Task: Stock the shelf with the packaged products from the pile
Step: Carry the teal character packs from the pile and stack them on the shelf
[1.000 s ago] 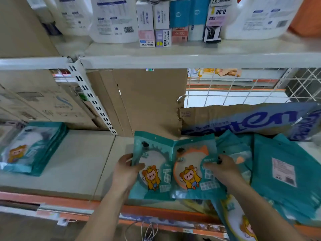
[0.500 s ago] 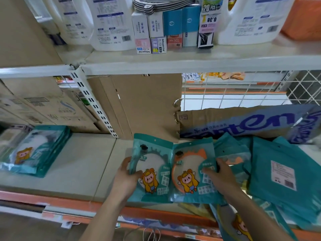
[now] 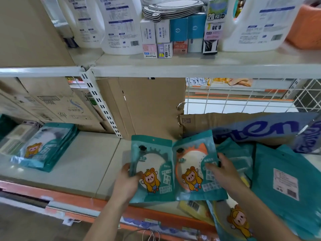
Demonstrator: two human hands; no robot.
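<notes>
A pale lower shelf [image 3: 81, 171] with an orange front edge is seen across the view, under a white upper shelf [image 3: 217, 66]. On the upper shelf, large white detergent jugs [image 3: 121, 25] are stood either side of a row of small boxes [image 3: 163, 32]. Brown cardboard cartons [image 3: 152, 105] are stood at the back of the lower shelf, and a flattened carton with blue lettering [image 3: 251, 127] is leaned behind the goods on the right.

A loose pile of teal packets [image 3: 281, 174] is spread over the right part of the lower shelf, some face down, some hanging over the front edge. A neat stack of the same packets [image 3: 50, 146] is laid flat at the far left of the shelf, well apart from the pile.

Two packets are held side by side, faces up, over the middle of the shelf just left of the pile, with their inner edges overlapping. The grey-rimmed packet [image 3: 156, 171] is gripped at its left edge by the left hand [image 3: 128, 181], thumb on the front. The orange-rimmed packet [image 3: 192, 169] is gripped at its right edge by the right hand [image 3: 224, 174], fingers curled over its front.
</notes>
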